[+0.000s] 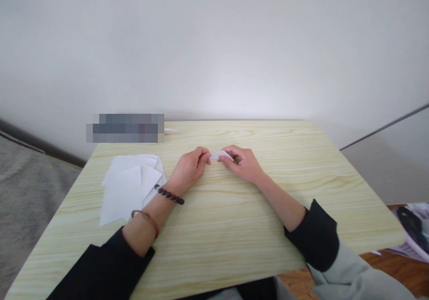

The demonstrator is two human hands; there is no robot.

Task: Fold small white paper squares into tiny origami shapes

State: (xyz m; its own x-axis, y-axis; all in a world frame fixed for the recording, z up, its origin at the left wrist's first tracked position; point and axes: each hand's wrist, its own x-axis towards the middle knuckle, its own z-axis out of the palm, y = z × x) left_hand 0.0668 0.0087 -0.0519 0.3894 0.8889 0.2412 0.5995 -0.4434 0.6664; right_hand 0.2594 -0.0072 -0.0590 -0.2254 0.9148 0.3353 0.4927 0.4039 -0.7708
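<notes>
The left hand [190,167] pinches one end of a small white paper [216,156] with its fingertips nearly together. The right hand [245,162] is curled and holds the other end. The paper looks thin and narrow, over the table [234,228]. Loose white sheets [123,190] lie near the left wrist.

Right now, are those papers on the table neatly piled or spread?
Spread: the white paper sheets overlap at different angles, corners poking out.

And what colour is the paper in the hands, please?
The held paper is white; head view.
</notes>
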